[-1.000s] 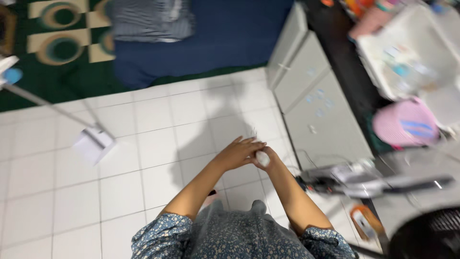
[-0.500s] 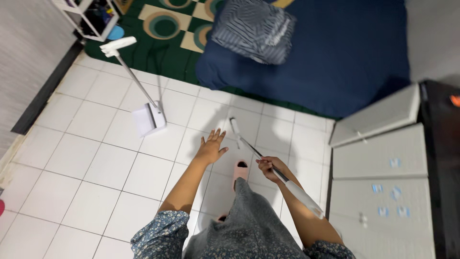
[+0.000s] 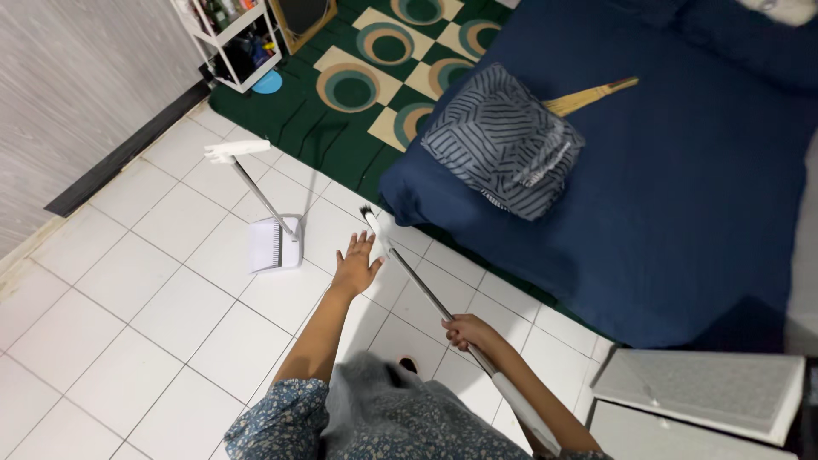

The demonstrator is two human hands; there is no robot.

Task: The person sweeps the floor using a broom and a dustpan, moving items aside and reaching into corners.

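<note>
Right hand: my fingers are wrapped round the broom pole, mid-shaft.
Left hand: open, fingers spread, holding nothing, just beside the broom head.
Room: bare tiles to the left; bed edge close ahead; dustpan upright nearby.
Hidden: pole's lower end behind my arm.

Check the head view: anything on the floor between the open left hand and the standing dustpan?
Nothing: only bare white floor tiles separate the left hand from the dustpan, as the head view shows.
</note>
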